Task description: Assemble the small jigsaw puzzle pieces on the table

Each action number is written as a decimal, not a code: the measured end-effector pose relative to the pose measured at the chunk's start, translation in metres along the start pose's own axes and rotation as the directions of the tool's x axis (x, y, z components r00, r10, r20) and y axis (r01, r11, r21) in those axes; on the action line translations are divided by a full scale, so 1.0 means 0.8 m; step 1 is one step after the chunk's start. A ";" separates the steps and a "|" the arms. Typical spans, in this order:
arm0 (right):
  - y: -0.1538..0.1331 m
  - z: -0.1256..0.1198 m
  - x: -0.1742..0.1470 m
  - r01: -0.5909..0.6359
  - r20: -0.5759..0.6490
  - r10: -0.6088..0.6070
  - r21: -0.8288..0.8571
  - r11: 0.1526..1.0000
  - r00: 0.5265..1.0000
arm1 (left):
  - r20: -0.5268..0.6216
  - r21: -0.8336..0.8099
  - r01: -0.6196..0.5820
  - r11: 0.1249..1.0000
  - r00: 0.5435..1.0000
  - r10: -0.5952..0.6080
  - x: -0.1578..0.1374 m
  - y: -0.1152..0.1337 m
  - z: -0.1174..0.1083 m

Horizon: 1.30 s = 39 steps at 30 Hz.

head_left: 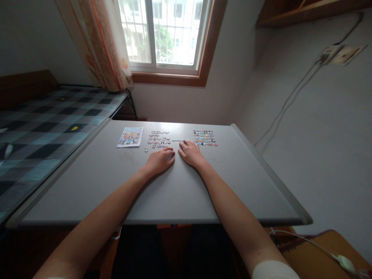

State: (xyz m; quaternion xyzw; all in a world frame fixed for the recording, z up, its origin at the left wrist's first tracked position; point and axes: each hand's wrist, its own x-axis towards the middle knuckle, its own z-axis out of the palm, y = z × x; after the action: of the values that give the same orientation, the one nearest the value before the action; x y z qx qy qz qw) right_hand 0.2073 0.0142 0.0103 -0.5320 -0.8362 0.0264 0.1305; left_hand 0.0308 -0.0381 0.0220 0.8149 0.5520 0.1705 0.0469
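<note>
My right hand [191,153] lies palm down on the table with its fingers spread, the fingertips at the near edge of a short pale-blue strip of jigsaw pieces [176,139]. Part of that strip is hidden behind the fingers. To its left, my left hand [161,160] rests on the tabletop, fingers loosely bent and slightly apart, nothing visible in them. Just beyond it lie rows of loose jigsaw pieces [159,140], and one single piece [146,150] sits apart at their left. Another group of jigsaw pieces [204,137] is spread in rows beyond my right hand.
A colourful printed picture sheet [130,137] lies left of the pieces on the grey table [186,201]. A bed with a checked cover [58,116] stands at the left. Behind are a curtain [99,42] and a window; cables [285,108] hang along the right wall.
</note>
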 end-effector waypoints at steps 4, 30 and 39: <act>0.000 0.001 0.000 0.002 -0.008 -0.002 -0.004 1.000 1.000 | -0.004 0.001 -0.009 1.000 1.000 0.009 0.000 -0.001 0.000; 0.001 0.003 0.001 0.086 -0.065 -0.081 0.089 0.992 0.995 | -0.006 -0.022 0.005 1.000 1.000 -0.005 0.000 0.000 0.001; 0.001 0.002 -0.001 0.076 -0.047 -0.072 0.097 0.992 0.996 | 0.009 -0.030 0.035 0.999 0.999 -0.035 -0.001 0.002 -0.001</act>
State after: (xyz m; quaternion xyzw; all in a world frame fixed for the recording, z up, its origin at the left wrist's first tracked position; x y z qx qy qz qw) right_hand 0.2079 0.0137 0.0085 -0.4938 -0.8501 0.0514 0.1757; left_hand 0.0316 -0.0396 0.0227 0.8051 0.5632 0.1746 0.0647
